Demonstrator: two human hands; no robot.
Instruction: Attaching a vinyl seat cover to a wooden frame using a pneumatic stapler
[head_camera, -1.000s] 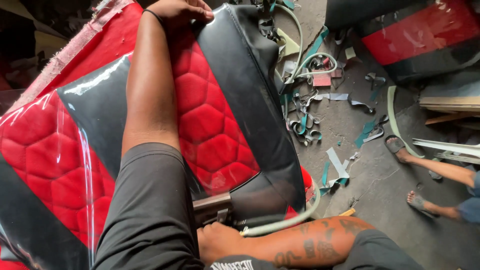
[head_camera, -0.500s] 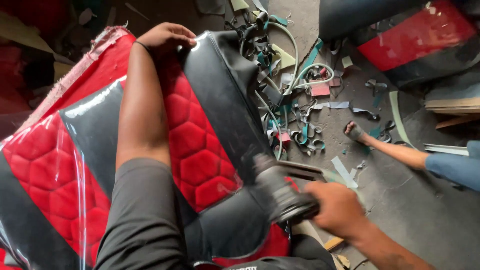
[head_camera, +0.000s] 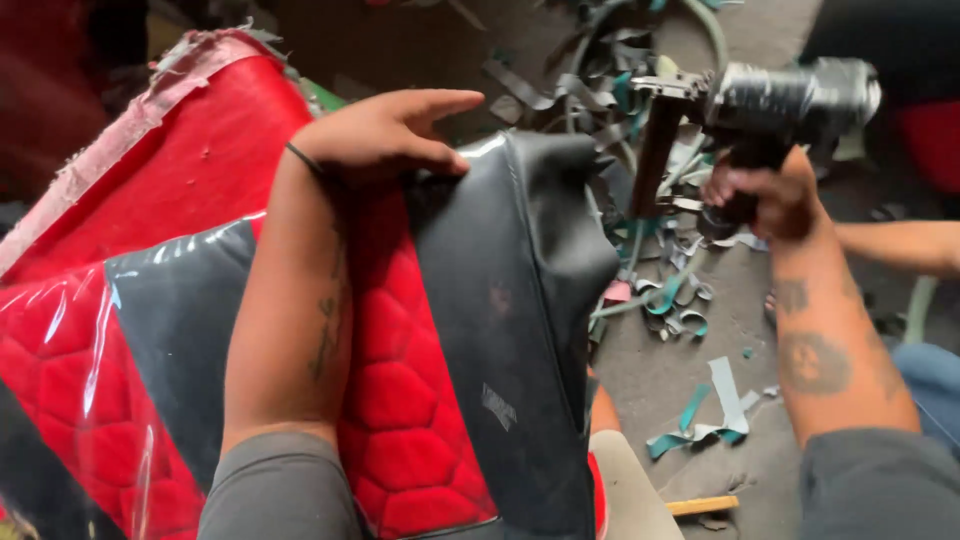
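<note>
Raised from low beside the seat cover, the right hand now grips the staple gun up over the scrap-strewn floor. Left hand lies open, fingers spread, pressing the cover's black upper edge.

View: a single head-worn camera is used; no second view is given, so nothing is shared.
Direction: the scene is seen from above, tilted steeply down and slightly forward over both forearms.
Nearness: the seat is filmed close, filling the left and centre; the left hand lies upper centre, the right hand with the tool upper right.
Background: the floor with scraps is seen at right.
</note>
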